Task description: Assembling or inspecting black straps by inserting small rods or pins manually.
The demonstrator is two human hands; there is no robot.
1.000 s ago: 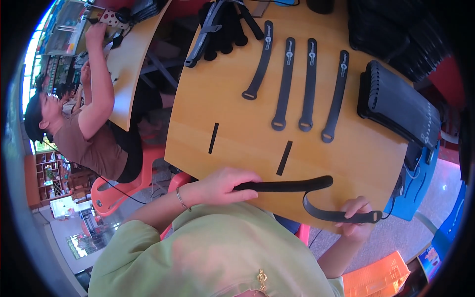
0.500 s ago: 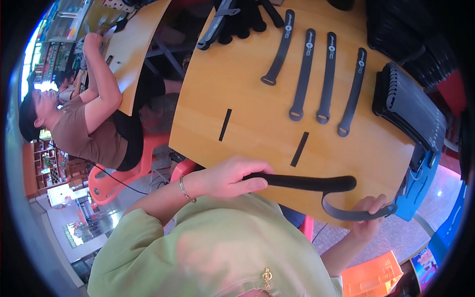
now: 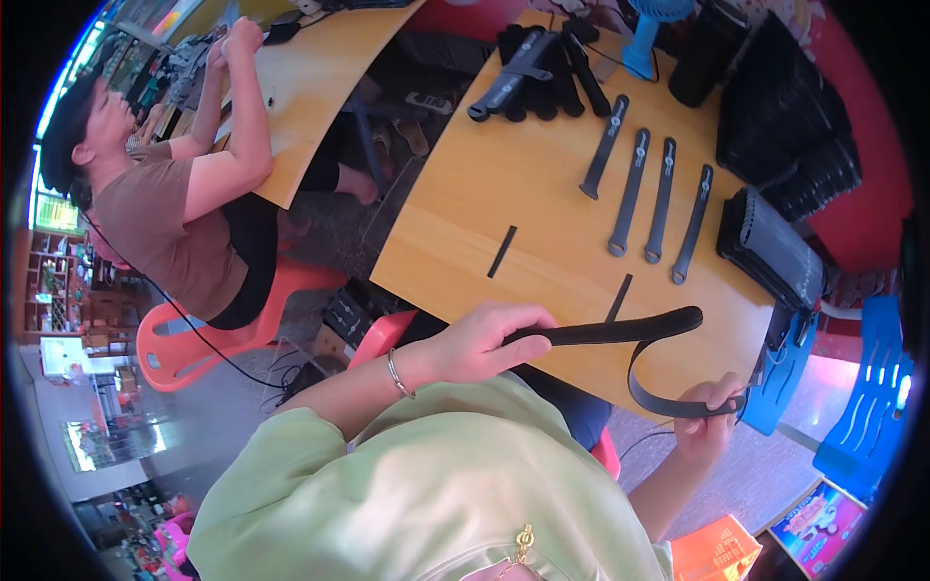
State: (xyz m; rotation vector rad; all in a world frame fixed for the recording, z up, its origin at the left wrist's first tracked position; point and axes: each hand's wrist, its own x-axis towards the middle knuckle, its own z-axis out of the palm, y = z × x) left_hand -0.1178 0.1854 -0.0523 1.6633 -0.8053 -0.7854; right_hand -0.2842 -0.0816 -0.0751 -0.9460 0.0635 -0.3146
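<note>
Curved strap (image 3: 610, 333) (four straps (image 3: 662, 199), fan (image 3: 642, 46) beyond)

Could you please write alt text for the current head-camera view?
A person's left hand and right hand hold dark strapping, curved between them, at the near edge of a tan table. Four straps lie side by side beyond, and a co-worker sits at another table on the left.

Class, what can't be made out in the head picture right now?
All in the head view:
Held strap: one end hidden by the left hand.
Orange box: lower part cut off by the bottom edge.
Black stack: layers too dark to count.
</note>
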